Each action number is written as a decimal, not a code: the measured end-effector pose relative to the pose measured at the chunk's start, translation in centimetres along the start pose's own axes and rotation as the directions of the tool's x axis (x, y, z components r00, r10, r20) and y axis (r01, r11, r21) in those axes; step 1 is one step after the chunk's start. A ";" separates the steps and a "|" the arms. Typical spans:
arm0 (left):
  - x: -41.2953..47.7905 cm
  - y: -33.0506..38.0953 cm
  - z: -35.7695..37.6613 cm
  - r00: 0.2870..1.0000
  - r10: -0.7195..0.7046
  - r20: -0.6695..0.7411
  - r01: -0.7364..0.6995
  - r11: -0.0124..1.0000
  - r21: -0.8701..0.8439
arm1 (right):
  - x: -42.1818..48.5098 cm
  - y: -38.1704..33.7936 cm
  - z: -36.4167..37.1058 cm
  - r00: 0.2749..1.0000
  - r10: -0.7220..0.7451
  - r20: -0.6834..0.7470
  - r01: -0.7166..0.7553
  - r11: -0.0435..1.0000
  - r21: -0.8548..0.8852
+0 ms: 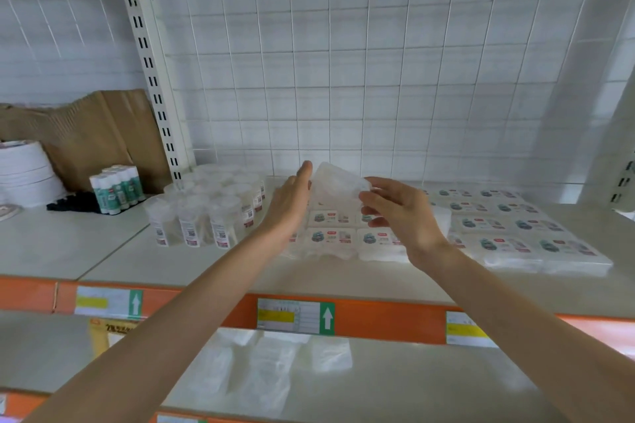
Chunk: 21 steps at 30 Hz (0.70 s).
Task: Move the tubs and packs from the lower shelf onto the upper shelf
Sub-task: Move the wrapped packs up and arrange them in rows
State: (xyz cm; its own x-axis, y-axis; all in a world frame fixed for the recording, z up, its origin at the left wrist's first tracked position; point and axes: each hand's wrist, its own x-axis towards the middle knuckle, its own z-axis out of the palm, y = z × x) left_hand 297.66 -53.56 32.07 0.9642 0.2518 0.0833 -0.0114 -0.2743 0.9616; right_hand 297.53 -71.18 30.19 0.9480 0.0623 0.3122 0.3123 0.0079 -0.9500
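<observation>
Head view: you hold a clear pack (338, 184) tilted above the upper shelf (103, 247), over the far rows of flat packs (498, 227), right of the tubs (206, 213). Your left hand (292, 199) presses its left edge with straight fingers, and your right hand (402, 213) pinches the right corner. The pack looks light, soft and slippery, so support both ends.

Left hand (292, 197) and right hand (402, 213), both bare. Forearms bare too, uncovered from the wrists down to the frame's bottom edge. Slim wrists, long fingers. Nails too blurred to make out. Wide-angle lens stretches the arms.
</observation>
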 end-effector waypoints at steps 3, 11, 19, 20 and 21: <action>-0.6 -0.3 -1.3 0.998 -0.032 0.058 0.033 0.999 -0.012 | -0.7 0.2 -0.2 0.986 -0.167 0.022 0.169 0.978 -0.124; -1.3 -0.7 -1.9 0.978 -0.034 0.207 0.079 0.974 -0.213 | -1.7 0.7 0.3 0.952 -0.284 0.112 0.304 0.911 -0.280; -1.4 -2.4 -1.7 0.970 0.126 0.209 -0.057 0.949 -0.310 | -1.5 0.8 0.3 0.996 -0.074 0.042 0.077 0.994 -0.075; -1.4 -2.4 -1.7 0.967 0.138 0.214 -0.069 0.952 -0.298 | -1.4 0.6 0.4 0.999 -0.041 0.015 0.041 0.998 -0.047; -1.5 -2.3 -1.7 0.964 0.146 0.223 -0.081 0.957 -0.279 | -1.3 0.4 0.4 1.000 -0.001 -0.006 0.001 1.000 -0.015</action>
State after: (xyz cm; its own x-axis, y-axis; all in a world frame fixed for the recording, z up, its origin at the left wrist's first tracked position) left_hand 295.80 -51.71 30.14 0.9867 -0.0042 0.1626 -0.1627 -0.0237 0.9864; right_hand 296.43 -70.82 29.40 0.9479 0.0567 0.3135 0.3144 -0.0075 -0.9492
